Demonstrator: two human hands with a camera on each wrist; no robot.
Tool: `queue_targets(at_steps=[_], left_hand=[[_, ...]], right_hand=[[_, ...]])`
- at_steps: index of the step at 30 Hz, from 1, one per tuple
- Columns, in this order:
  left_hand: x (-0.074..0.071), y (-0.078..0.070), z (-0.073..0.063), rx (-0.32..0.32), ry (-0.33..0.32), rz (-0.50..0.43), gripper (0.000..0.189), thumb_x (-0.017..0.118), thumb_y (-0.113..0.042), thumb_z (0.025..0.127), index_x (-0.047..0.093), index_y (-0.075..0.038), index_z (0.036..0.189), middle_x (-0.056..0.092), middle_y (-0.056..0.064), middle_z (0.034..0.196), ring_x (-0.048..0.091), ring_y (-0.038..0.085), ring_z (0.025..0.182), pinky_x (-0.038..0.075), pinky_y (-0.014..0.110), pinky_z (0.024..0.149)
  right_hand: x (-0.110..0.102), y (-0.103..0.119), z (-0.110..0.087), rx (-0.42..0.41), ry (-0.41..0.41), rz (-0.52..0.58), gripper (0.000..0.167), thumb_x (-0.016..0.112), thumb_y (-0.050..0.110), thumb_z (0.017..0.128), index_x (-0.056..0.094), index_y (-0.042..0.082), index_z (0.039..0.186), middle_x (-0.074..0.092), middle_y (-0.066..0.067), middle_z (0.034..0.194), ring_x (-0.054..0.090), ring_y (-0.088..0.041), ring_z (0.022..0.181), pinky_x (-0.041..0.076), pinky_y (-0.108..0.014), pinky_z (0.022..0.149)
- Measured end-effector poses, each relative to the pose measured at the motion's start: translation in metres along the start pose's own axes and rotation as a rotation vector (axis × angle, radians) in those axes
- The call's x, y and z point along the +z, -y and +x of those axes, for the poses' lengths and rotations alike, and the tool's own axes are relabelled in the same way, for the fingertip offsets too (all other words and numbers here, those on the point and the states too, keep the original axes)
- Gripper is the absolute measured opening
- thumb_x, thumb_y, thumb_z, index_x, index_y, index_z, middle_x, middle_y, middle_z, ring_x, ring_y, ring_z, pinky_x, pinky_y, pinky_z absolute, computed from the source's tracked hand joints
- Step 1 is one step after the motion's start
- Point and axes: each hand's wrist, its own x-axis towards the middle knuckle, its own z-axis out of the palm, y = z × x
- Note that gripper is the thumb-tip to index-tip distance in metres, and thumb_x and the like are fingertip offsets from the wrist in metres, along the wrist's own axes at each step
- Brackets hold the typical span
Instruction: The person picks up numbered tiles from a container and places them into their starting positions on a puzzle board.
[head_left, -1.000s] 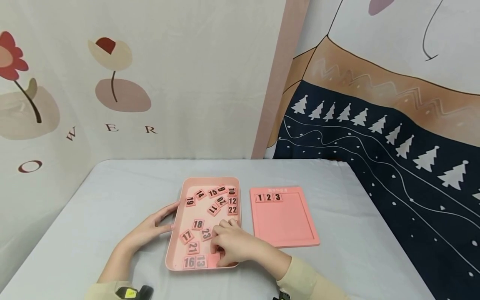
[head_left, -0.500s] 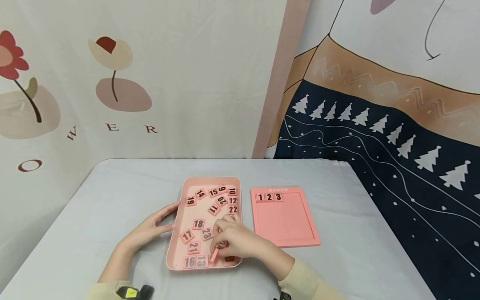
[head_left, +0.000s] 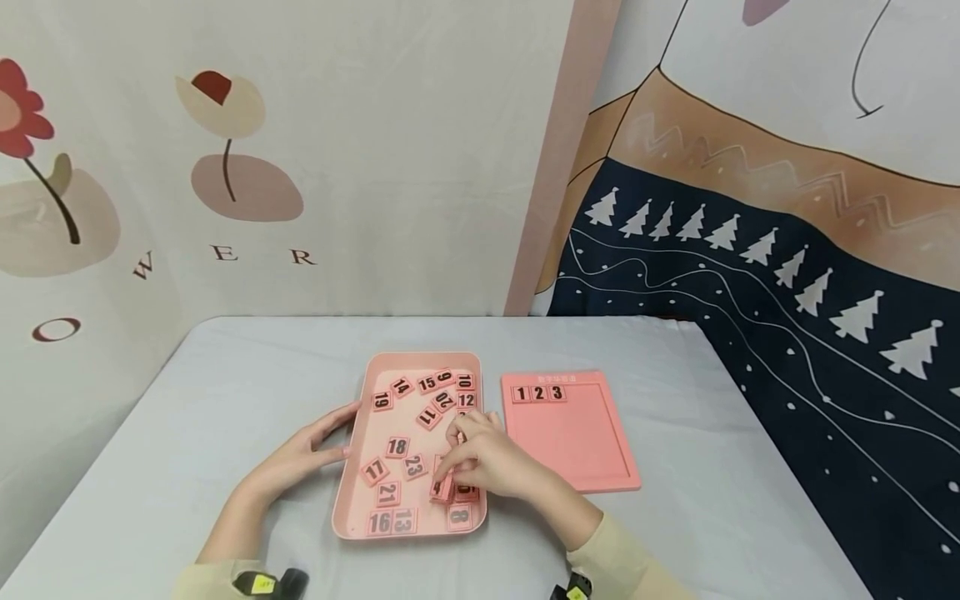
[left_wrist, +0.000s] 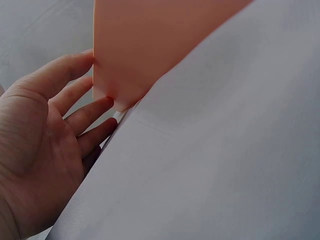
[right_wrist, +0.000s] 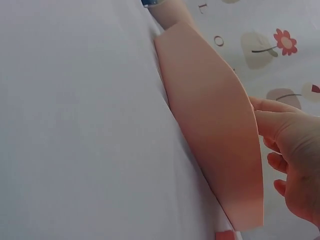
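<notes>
While the left hand [head_left: 300, 458], fingers spread, touches the tray [head_left: 386, 425], the right hand [head_left: 486, 457] pinches a tile [head_left: 440, 490]. Tiles 1–3 [head_left: 537, 393] line the board [head_left: 570, 450]; most remain unplaced.

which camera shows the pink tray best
The head view: it looks down on nearly the whole tray and the number tiles inside, though the right hand covers part. The left wrist view shows only some of its outside, by the left hand; the right wrist view shows only an outer wall.
</notes>
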Motion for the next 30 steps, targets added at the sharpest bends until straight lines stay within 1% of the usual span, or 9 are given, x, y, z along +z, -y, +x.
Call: queue_targets(at_steps=[4,8,13,21,24,27,30], left_hand=[[0.0,0.001,0.0,-0.006,-0.008,0.001,0.064,0.064,-0.013,0.092,0.034,-0.007,0.149,0.03,0.015,0.152,0.026,-0.005,0.13,0.019,0.005,0.098],[0.0,0.002,0.0,-0.002,-0.004,0.005,0.064,0.064,-0.014,0.092,0.034,-0.007,0.149,0.03,0.015,0.152,0.026,-0.005,0.13,0.019,0.005,0.099],[0.0,0.002,0.0,0.006,0.001,0.0,0.064,0.064,-0.013,0.092,0.034,-0.007,0.149,0.03,0.016,0.152,0.026,-0.005,0.13,0.019,0.005,0.099],[0.0,0.001,0.001,0.006,-0.001,0.002,0.064,0.063,-0.013,0.093,0.034,-0.007,0.148,0.03,0.016,0.152,0.026,-0.006,0.13,0.019,0.005,0.099],[0.001,0.001,0.001,0.002,0.0,0.0,0.064,0.064,-0.013,0.093,0.034,-0.007,0.149,0.029,0.015,0.152,0.026,-0.004,0.13,0.019,0.006,0.099],[0.001,0.001,0.001,-0.002,0.001,0.001,0.064,0.064,-0.014,0.093,0.034,-0.007,0.149,0.029,0.015,0.153,0.025,-0.003,0.131,0.019,0.006,0.099],[0.001,0.001,0.001,-0.003,-0.001,-0.001,0.064,0.064,-0.014,0.093,0.034,-0.007,0.149,0.029,0.015,0.153,0.026,-0.004,0.131,0.019,0.005,0.099]], right_hand=[[-0.001,-0.007,0.001,0.002,-0.027,-0.03,0.012,0.079,0.02,0.076,0.077,0.031,0.08,0.039,0.014,0.084,0.036,-0.008,0.088,0.027,-0.029,0.08],[-0.001,-0.012,0.002,0.021,-0.02,-0.056,0.01,0.081,0.021,0.075,0.078,0.03,0.079,0.038,0.013,0.083,0.034,-0.008,0.087,0.028,-0.029,0.08],[-0.001,-0.015,0.003,0.052,0.006,-0.073,0.014,0.081,0.019,0.073,0.077,0.031,0.079,0.039,0.012,0.083,0.034,-0.009,0.087,0.028,-0.029,0.079],[-0.001,-0.016,0.004,0.078,0.032,-0.117,0.023,0.079,0.013,0.075,0.078,0.033,0.086,0.039,0.014,0.082,0.034,-0.008,0.087,0.028,-0.028,0.079],[-0.001,-0.013,0.003,0.091,0.022,-0.144,0.021,0.078,0.015,0.078,0.078,0.033,0.089,0.04,0.013,0.082,0.034,-0.009,0.087,0.028,-0.029,0.079],[-0.001,-0.01,0.002,0.107,0.019,-0.168,0.016,0.077,0.021,0.079,0.078,0.032,0.091,0.044,0.012,0.087,0.035,-0.009,0.089,0.028,-0.03,0.079],[-0.001,-0.008,0.001,0.12,0.038,-0.18,0.016,0.078,0.03,0.075,0.077,0.031,0.091,0.045,0.012,0.091,0.035,-0.01,0.09,0.028,-0.03,0.078]])
